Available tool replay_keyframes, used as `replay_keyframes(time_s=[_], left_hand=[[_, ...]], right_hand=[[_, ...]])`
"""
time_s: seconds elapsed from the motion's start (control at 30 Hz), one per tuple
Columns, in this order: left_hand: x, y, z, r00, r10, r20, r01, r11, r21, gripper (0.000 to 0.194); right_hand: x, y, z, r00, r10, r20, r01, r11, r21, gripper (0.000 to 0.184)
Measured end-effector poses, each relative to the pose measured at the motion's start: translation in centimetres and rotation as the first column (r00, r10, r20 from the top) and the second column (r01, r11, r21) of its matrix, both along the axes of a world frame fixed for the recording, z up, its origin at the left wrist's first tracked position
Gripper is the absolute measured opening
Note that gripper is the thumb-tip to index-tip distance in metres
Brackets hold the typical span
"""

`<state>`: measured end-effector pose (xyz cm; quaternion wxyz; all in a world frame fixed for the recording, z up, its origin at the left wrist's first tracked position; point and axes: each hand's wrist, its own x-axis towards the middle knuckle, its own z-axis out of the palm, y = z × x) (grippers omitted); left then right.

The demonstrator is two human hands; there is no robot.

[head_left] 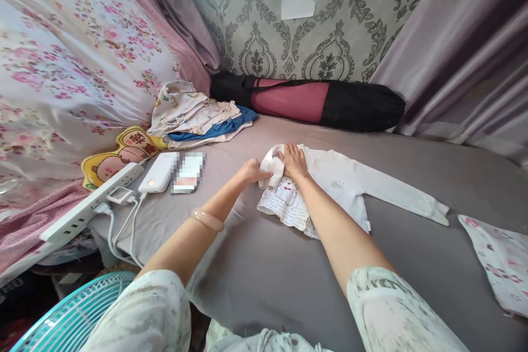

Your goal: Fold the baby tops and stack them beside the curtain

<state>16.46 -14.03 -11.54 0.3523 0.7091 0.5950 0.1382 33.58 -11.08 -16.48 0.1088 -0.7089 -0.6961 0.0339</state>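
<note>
A small white long-sleeved shirt [330, 176] lies spread on the grey bedsheet, with a bear drawing and lines of print on its front. One sleeve stretches out to the right; the other is folded inward over the body. My left hand [252, 170] pinches the end of that folded sleeve [272, 168], its thumb on top. Pressed flat on the shirt near the shoulder, my right hand [294, 160] has its fingers stretched out and holds nothing. A pale bangle [207, 219] circles my left forearm.
A pile of clothes [206, 115] and a black and red rolled bag [289, 99] lie by the wall. To the left are a power strip [94, 201], a white power bank [159, 172], a phone [188, 172] and a fan [78, 313]. Patterned cloth [499, 261] lies right.
</note>
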Motion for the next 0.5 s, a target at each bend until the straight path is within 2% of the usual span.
replay_keyframes(time_s=[0.13, 0.27, 0.37, 0.5], left_hand=[[-1.0, 1.0, 0.5, 0.992, 0.036, 0.118, -0.014, 0.983, -0.183, 0.027], [-3.5, 3.8, 2.2, 0.990, 0.091, 0.110, -0.067, 0.976, -0.206, 0.029], [-6.0, 6.2, 3.7, 0.979, 0.128, 0.159, -0.085, 0.963, -0.254, 0.031], [-8.4, 8.7, 4.1, 0.960, 0.203, 0.195, -0.154, 0.959, -0.238, 0.033]], right_hand=[[-0.1, -0.2, 0.2, 1.000, 0.000, -0.007, 0.000, 1.000, 0.002, 0.059], [-0.1, -0.2, 0.0, 0.999, -0.017, -0.032, 0.018, 1.000, 0.015, 0.060], [-0.1, 0.0, -0.2, 0.999, -0.022, -0.037, 0.023, 1.000, 0.017, 0.060], [-0.1, 0.1, -0.2, 0.999, -0.034, -0.031, 0.034, 0.999, -0.007, 0.061]])
